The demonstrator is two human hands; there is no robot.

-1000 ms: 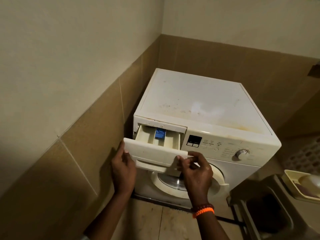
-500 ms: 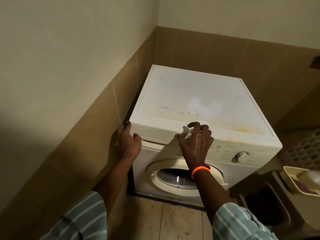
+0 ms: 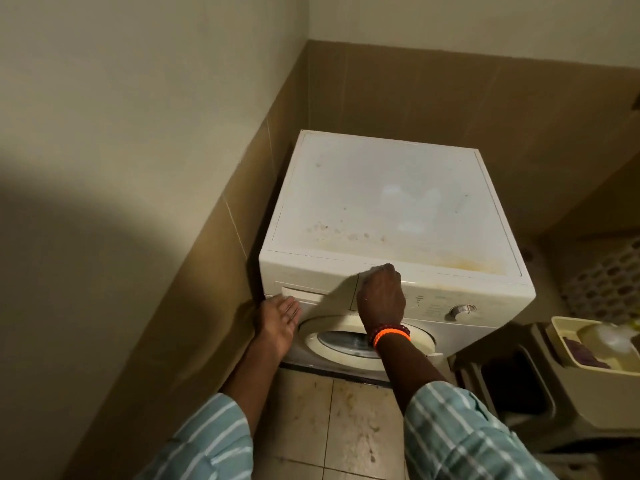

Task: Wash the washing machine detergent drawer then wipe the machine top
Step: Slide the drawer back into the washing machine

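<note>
A white front-loading washing machine (image 3: pixel 485 299) stands in the corner. Its flat top (image 3: pixel 391 202) carries dark specks and a yellowish stain along the front edge. The detergent drawer (image 3: pixel 311 284) sits pushed flush into the upper left of the front panel. My left hand (image 3: pixel 278 323) hovers flat and open just below the drawer's left end, holding nothing. My right hand (image 3: pixel 381 294) presses on the panel at the drawer's right end, fingers curled over the top edge; it wears an orange and a dark bracelet.
Tiled walls close in on the left and behind the machine. The round door (image 3: pixel 349 341) is below my hands. A cream tray (image 3: pixel 568 355) with a bottle and purple cloth rests on a dark stool at right. A perforated basket (image 3: pixel 609 278) stands behind it.
The drawer, pulled out a second ago, is now shut in the machine. My left hand has come off the machine's corner and dropped open below the drawer. The camera has risen.
</note>
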